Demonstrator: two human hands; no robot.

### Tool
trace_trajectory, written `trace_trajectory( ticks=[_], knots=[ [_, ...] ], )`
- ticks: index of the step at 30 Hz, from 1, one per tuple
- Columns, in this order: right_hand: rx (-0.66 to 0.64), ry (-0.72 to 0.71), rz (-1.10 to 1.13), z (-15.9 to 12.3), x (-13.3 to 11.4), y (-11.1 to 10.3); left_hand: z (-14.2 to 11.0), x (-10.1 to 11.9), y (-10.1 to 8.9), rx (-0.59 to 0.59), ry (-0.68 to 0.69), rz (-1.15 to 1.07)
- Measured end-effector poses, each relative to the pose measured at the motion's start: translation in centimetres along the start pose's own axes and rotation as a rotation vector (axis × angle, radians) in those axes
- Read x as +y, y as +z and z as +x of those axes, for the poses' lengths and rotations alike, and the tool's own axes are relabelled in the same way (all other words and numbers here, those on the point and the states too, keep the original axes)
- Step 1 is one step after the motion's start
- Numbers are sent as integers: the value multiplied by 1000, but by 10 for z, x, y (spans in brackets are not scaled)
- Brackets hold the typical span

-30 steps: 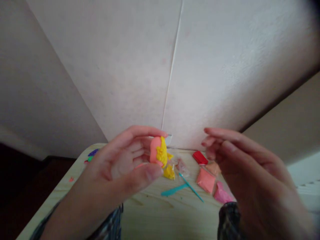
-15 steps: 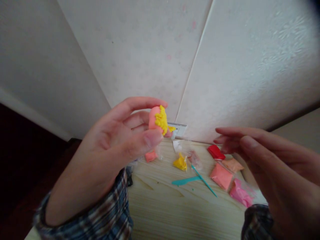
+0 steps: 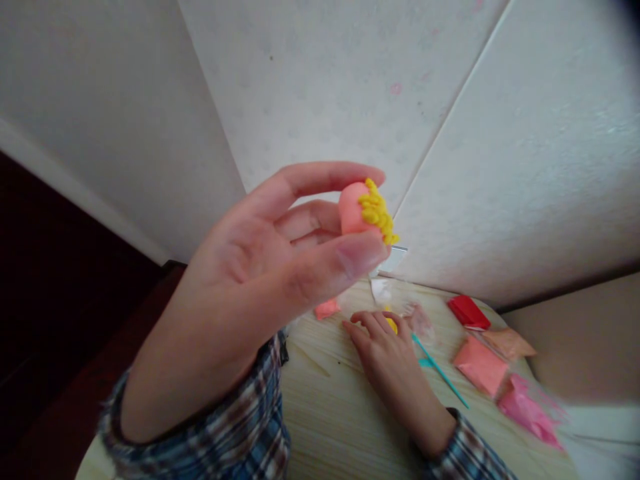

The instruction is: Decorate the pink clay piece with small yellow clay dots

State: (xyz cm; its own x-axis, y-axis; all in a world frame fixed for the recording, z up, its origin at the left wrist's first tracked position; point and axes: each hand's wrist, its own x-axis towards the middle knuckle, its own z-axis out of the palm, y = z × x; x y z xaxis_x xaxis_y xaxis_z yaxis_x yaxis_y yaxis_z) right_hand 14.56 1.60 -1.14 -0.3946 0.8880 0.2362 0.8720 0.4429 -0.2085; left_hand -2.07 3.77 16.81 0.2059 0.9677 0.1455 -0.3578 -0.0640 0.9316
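Observation:
My left hand (image 3: 245, 280) is raised and holds a rounded lump of pink modelling clay (image 3: 353, 208) between thumb and fingers. Small yellow clay bits (image 3: 376, 212) cover the lump's right side. Down at the table, my right hand (image 3: 390, 363) reaches over a piece of yellow clay (image 3: 391, 324), its fingers bent and apart. The fingers partly hide this clay, and whether they touch it I cannot tell. Close to the right hand lie a thin teal stick (image 3: 440, 371) and a teal clay knife (image 3: 426, 363), mostly covered by the hand.
On the right of the wooden table (image 3: 345, 427) lie a red packet (image 3: 469, 312), an orange packet (image 3: 510, 343), a coral clay packet (image 3: 480, 364) and a pink bag (image 3: 527, 410). A small coral piece (image 3: 327, 308) and clear wrappers (image 3: 419, 321) sit farther back. A wall (image 3: 320, 100) stands behind.
My right hand has gone from raised at the right down to the yellow clay on the table. My left hand keeps the pink lump and sits higher and farther right in view.

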Motion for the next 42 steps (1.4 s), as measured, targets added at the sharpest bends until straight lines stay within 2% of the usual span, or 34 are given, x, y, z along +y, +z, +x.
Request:
trace_trajectory(
  ticks=[5, 10, 18, 24, 27, 30, 34, 36, 37, 39, 42],
  knots=[
    [-2, 63, 39, 15, 2, 12, 0, 0, 0, 32, -18, -33],
    [17, 106, 102, 19, 5, 23, 0, 3, 0, 51, -54, -60],
    [42, 163, 234, 22, 6, 27, 1, 3, -1, 15, -67, -11],
    [48, 239, 469, 28, 8, 30, -1, 3, -3, 26, -69, 2],
    [66, 294, 721, 30, 13, 10, 0, 2, -4, 45, -65, 11],
    [117, 378, 1030, 33, 18, -30, 1, 0, -4, 28, -55, 32],
    [289, 442, 1370, 36, 18, -86, 1, -3, -3, 32, -41, 64],
    [383, 506, 1810, 36, 12, -104, 1, -5, -3, 21, -53, 72],
    [386, 495, 1900, 35, 8, -111, 1, -5, -2, 25, -61, 74],
    [407, 457, 1928, 32, 1, -119, 1, -6, -1, 57, -91, 88],
    [389, 391, 1848, 27, -6, -126, 1, -6, 1, 96, -131, 109]
  ],
)
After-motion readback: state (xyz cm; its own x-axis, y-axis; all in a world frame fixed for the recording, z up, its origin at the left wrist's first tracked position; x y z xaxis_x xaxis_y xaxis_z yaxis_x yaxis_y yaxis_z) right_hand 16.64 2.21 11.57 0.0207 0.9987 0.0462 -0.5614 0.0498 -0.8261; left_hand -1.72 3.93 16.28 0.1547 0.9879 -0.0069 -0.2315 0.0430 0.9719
